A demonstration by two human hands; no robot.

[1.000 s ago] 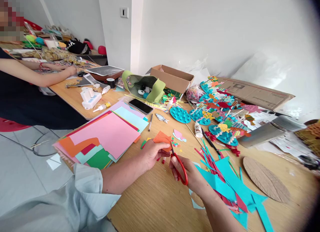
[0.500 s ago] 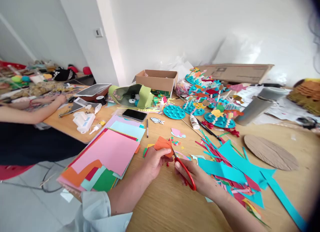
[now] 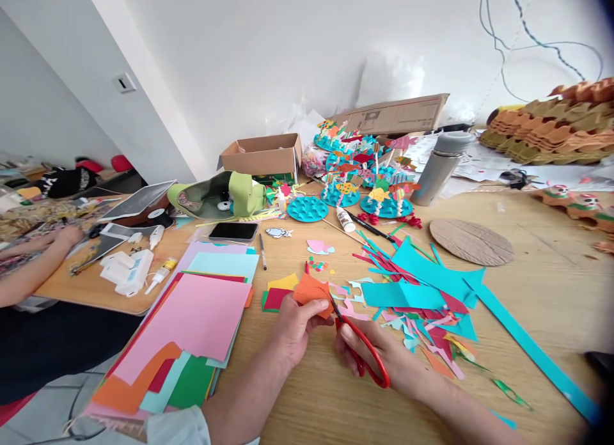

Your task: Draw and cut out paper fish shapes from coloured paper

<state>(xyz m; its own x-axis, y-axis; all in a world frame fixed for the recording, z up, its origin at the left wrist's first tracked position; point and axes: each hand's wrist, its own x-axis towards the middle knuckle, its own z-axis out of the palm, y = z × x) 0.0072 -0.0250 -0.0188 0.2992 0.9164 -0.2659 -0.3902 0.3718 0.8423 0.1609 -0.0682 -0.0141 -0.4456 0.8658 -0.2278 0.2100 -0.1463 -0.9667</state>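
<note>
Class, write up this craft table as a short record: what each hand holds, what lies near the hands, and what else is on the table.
Left hand: holds orange paper
Right hand: holds red scissors, blades at the paper's edge
Nearby: turquoise paper scraps, stack of coloured paper
Also on table: phone, white bottle, steel flask, cardboard oval
Beside: co-worker's hand

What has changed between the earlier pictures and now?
The head camera turned right, so the table slid left in view and a stack of egg trays came into fuller view. Neither hand let go: the left hand still holds the orange paper, and the right hand the red scissors. The things on the table stayed put.
</note>
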